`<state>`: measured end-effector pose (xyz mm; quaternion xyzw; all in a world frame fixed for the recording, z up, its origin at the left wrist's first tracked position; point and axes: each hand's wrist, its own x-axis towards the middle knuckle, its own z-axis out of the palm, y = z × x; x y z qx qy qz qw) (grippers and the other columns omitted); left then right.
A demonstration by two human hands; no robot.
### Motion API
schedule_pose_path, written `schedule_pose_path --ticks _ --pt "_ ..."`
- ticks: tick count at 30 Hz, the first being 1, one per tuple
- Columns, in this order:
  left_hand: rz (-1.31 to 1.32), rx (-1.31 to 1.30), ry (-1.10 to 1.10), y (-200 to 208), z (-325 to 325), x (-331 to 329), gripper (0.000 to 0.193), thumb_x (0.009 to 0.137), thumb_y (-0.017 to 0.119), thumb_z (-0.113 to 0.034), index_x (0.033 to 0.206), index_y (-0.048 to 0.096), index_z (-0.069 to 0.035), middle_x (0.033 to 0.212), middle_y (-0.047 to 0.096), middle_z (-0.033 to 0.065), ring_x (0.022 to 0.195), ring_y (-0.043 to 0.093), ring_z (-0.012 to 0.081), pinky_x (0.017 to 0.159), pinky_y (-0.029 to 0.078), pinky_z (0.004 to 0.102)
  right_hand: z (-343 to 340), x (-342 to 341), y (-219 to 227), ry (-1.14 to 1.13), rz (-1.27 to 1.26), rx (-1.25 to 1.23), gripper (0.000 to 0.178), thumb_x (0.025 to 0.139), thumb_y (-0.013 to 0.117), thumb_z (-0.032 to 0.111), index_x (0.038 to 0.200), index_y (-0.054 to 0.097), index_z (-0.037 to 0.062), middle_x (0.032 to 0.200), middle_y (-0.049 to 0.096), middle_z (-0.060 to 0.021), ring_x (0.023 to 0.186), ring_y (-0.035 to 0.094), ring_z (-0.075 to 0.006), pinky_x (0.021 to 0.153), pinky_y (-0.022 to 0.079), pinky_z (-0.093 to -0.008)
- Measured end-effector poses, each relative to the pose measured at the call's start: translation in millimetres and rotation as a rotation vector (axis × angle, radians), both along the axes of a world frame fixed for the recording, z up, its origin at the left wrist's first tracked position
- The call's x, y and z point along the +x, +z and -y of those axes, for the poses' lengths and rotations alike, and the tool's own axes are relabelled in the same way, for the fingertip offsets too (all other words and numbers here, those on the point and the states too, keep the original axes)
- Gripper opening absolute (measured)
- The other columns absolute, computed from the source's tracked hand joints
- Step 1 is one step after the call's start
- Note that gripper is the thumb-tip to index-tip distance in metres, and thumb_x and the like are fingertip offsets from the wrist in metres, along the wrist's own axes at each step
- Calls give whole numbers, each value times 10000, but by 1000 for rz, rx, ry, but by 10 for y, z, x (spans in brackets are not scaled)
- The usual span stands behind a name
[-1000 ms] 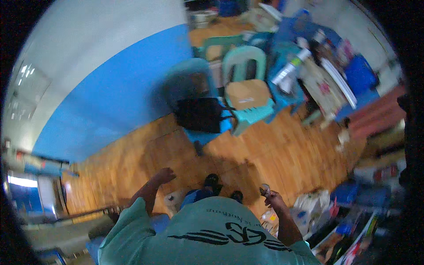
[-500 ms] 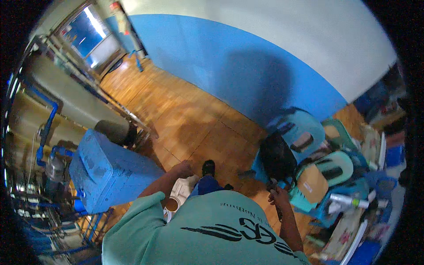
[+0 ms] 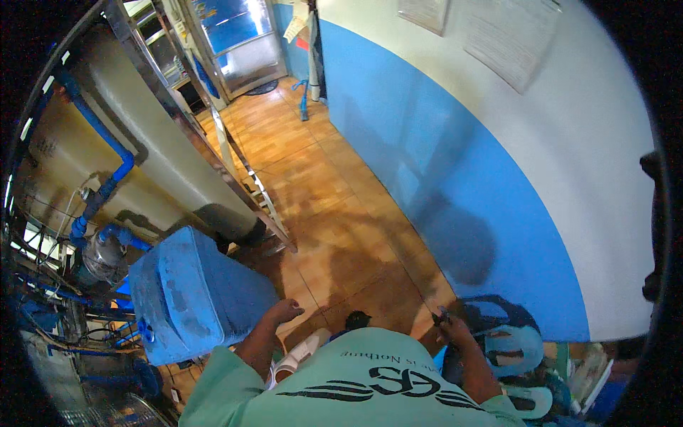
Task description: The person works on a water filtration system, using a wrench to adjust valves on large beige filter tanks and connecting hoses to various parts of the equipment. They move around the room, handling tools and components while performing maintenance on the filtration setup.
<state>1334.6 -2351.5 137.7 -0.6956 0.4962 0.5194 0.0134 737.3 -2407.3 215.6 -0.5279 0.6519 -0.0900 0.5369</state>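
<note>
On the left stands a blue, boxy plastic tank [image 3: 192, 302] with worn, stained sides, close beside the left forearm. Behind it rises a large beige cylindrical tank [image 3: 171, 149], with a bent blue pipe [image 3: 126, 167] running along it. A shiny metal-railed frame [image 3: 265, 196] slants down to the wood-patterned tile floor [image 3: 320, 178], which runs between it and the blue-and-white painted wall [image 3: 398, 107] to a glazed door [image 3: 240, 43]. At lower right, a light-blue plastic chair [image 3: 525, 361] and a pale-green plastic chair [image 3: 542, 407] crowd the space beside the right forearm.

The right hand [image 3: 455, 331] has its fingers closed around a small dark hand tool [image 3: 442, 313], out ahead of the body near the wall's foot. The tool's exposed end points forward and slightly left; its full long axis is hidden by the grip. The left hand [image 3: 287, 310] is loosely curled, with nothing visible in its fingers. Below it, partly behind the shirt, sits a white plastic container [image 3: 307, 349]; its contents cannot be made out.
</note>
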Motion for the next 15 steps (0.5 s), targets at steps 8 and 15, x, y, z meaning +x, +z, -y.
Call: schedule_pose_path --ticks 8,15 --pt "-16 -119 201 311 1456 201 614 815 644 -523 1159 610 -15 1134 633 171 952 634 312 849 502 402 1045 -274 -448 272 -355 431 322 878 589 354 1026 608 70 795 632 -95 630 591 -188 530 469 -348" --pt "184 63 165 -81 1868 1079 574 806 604 -541 1048 637 -22 1062 647 189 938 631 333 802 502 415 3406 420 -753 573 -493 411 318 853 612 358 933 615 50 726 624 -110 562 581 -210 497 451 -370"
